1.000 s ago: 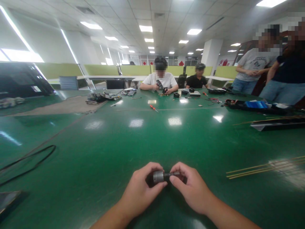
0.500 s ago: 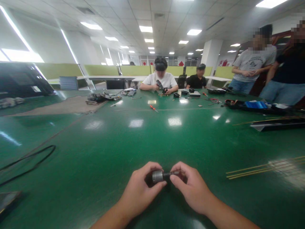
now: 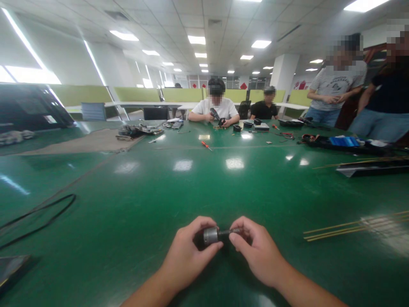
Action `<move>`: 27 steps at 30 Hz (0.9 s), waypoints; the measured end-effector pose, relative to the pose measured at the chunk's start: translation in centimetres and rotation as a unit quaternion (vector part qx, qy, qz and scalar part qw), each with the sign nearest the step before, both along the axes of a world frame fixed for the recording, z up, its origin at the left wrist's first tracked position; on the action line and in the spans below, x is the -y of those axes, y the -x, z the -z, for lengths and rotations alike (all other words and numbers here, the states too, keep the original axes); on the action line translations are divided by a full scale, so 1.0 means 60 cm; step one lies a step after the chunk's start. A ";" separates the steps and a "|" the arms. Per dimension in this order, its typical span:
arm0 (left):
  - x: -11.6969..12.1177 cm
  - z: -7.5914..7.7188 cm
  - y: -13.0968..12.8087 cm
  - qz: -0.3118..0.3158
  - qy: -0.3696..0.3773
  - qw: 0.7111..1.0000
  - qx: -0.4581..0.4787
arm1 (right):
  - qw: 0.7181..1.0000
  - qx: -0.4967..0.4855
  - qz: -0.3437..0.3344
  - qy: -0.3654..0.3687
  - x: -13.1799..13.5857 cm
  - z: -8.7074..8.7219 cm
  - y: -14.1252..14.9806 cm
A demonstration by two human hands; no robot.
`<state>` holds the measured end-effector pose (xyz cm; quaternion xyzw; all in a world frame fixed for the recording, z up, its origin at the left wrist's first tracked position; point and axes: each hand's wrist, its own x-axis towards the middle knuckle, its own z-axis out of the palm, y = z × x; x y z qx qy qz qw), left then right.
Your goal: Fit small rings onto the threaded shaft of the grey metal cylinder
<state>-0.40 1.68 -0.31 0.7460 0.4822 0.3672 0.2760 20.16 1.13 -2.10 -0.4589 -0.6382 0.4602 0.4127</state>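
My left hand (image 3: 188, 249) is closed round a short grey metal cylinder with a dark shaft (image 3: 211, 236), thumb below and fingers above it. The shaft sticks out to the right, roughly level. At its thin, ridged-looking end my right hand (image 3: 255, 245) pinches it between thumb and fingers. Both hands are just above the green tabletop (image 3: 204, 192), close to my body. The left end of the cylinder is partly hidden by my left hand, and the shaft's tip by my right fingers.
Thin yellowish rods (image 3: 335, 229) lie to my right. On the left are a black cable loop (image 3: 57, 219) and a dark flat object (image 3: 12, 270). Farther off lies an orange screwdriver (image 3: 205, 145). Across the table a person in white (image 3: 228, 108) holds a power drill; others sit or stand nearby.
Almost nothing differs. My right hand has shifted very slightly to the right along the shaft; my left hand keeps its hold on the cylinder.
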 end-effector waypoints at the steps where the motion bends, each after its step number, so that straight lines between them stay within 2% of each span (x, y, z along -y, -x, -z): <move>1: 0.000 0.000 0.000 -0.002 -0.001 1.000 0.000 | 1.000 -0.001 0.000 0.000 0.000 0.001 -0.001; 16: 0.002 -0.006 0.004 -0.011 0.000 1.000 0.012 | 0.999 -0.041 0.006 0.010 -0.004 0.013 -0.001; 27: 0.003 -0.008 0.003 -0.023 -0.006 0.999 0.024 | 0.998 -0.055 -0.001 0.013 -0.004 0.009 -0.003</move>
